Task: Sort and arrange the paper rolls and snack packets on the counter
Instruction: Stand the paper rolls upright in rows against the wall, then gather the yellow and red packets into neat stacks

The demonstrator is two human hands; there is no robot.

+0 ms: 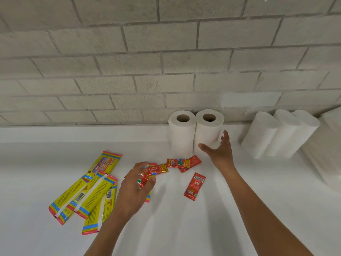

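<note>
A red packet (156,170) is being pinched by the left hand (136,183) at centre worktop (184,228), while the far upright roll (208,130) is being approached by the right hand (218,150), fingers spread; a square, gentle grip is being judged best.

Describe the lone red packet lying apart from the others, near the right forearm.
The lone red packet is a small, glossy foil-like sachet, lying flat on the white counter, its long axis nearly upright in the picture and tilted slightly. Its printed back faces up, with a white barcode panel near the far end. It looks sealed. Nothing touches it; neither hand nor the other red packets reach it.
</note>
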